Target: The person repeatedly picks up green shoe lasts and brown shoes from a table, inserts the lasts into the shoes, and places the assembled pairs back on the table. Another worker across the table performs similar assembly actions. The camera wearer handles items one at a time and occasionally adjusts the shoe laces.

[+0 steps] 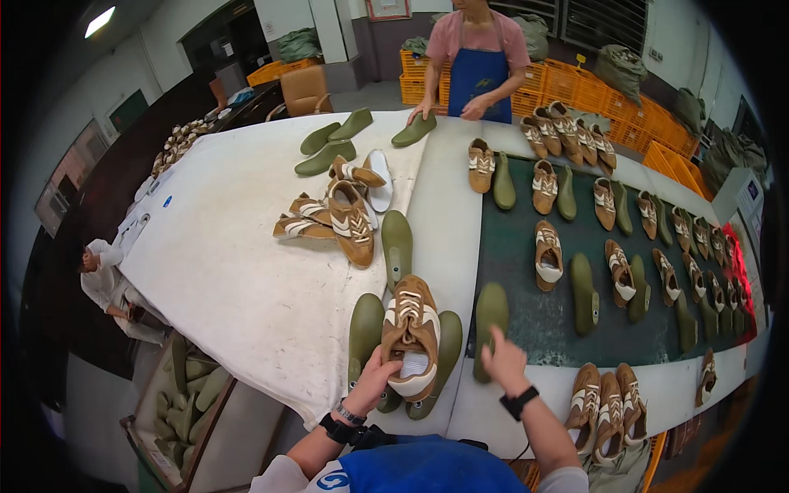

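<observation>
My left hand [374, 382] grips a brown suede sneaker [413, 316] with cream stripes and white laces by its heel end, thumb at the collar. Beneath and beside the sneaker lie green shoe lasts, one on the left [364, 337] and one on the right [448, 353]. My right hand [503, 363] is at the lower right edge of another green last [491, 316] standing at the near left edge of the dark green belt. Its index finger is stretched out and the thumb stands apart; whether a fingertip touches the last is hard to tell.
Left of the belt, a white-covered table [222, 230] holds a pile of brown sneakers [349, 222] and loose lasts [327, 156]. Sneakers and lasts stand in rows on the belt [526, 329]. A co-worker [485, 66] touches a last across the table. A bin of lasts [185, 403] stands lower left.
</observation>
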Motion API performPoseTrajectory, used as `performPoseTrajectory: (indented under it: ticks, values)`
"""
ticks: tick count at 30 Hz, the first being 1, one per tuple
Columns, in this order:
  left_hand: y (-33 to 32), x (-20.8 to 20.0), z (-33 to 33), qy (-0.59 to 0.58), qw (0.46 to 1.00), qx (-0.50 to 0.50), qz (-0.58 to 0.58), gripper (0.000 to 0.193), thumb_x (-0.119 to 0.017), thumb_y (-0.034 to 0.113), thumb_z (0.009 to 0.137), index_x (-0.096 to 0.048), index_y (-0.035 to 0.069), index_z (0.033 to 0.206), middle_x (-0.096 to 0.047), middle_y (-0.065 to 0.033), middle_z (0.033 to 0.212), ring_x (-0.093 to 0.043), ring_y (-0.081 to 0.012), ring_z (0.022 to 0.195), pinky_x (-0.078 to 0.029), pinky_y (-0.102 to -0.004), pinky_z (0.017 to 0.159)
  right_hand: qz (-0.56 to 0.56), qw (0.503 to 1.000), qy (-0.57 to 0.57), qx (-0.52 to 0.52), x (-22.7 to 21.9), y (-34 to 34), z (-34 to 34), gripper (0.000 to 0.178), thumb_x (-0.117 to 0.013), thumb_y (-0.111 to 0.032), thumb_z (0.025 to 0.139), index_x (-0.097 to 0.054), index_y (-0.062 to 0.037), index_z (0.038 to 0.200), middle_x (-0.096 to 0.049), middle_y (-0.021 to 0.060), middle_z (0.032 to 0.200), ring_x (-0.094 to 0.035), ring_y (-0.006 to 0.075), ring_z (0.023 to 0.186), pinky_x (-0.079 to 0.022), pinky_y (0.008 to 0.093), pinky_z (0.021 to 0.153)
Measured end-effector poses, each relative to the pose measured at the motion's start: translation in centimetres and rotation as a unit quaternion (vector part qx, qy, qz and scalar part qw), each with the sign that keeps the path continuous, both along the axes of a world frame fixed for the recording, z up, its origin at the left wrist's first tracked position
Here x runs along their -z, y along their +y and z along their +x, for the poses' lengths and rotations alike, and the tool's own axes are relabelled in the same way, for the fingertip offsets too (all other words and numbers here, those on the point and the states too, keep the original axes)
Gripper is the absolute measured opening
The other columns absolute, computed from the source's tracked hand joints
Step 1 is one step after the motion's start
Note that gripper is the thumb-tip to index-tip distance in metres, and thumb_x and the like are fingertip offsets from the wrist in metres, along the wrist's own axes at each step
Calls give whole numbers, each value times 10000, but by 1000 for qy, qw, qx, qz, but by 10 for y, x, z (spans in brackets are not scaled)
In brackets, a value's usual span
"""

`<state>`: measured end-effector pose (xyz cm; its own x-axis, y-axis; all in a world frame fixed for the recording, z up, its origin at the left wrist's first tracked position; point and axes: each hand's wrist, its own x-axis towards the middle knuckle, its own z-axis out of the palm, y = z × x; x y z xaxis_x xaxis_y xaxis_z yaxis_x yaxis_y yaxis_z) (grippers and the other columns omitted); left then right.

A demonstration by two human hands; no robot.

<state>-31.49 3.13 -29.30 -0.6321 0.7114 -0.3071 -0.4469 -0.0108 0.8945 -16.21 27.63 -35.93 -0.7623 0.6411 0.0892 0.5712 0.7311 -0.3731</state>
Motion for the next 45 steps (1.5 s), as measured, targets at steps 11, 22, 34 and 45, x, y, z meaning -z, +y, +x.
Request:
performPoseTrajectory:
  ticks: [11, 22, 34, 45]
  values:
    - [0, -16, 5, 26, 1000, 1, 0, 485, -539, 42, 887, -412, 14, 1355, -536, -83, 1264, -521, -161, 1130, -418, -303, 981, -29, 994, -98, 47, 32, 76, -46, 669, -599, -316, 870, -310, -147, 1449, -686, 202, 806, -674, 375, 743, -533, 466, 692]
    - [6, -20, 7, 60, 998, 28, -9, 472, -545, 54, 886, -421, 17, 1340, -546, -77, 1231, -521, -148, 1092, -419, -296, 960, -77, 986, -150, 9, 21, 77, -35, 707, -609, -305, 874, -256, -188, 1475, -688, 212, 906, -676, 378, 832, -531, 467, 751]
    - [32, -8, 11, 234, 969, 54, -52, 501, -538, 148, 931, -357, -16, 1369, -564, -148, 1218, -557, -199, 1069, -437, -322, 944, -123, 938, 244, -214, -122, -80, 17, 411, -670, -313, 865, -587, -143, 1230, -619, 83, 1038, -647, 285, 806, -532, 368, 655]
    - [33, -18, 6, 337, 918, 207, -35, 701, -627, 241, 913, -269, -28, 1452, -440, -225, 1410, -464, -325, 1285, -385, -389, 1043, -307, 925, 212, -72, -110, -49, 5, 292, -685, -203, 841, -617, -40, 1074, -641, 55, 869, -613, 136, 694, -496, 274, 614]
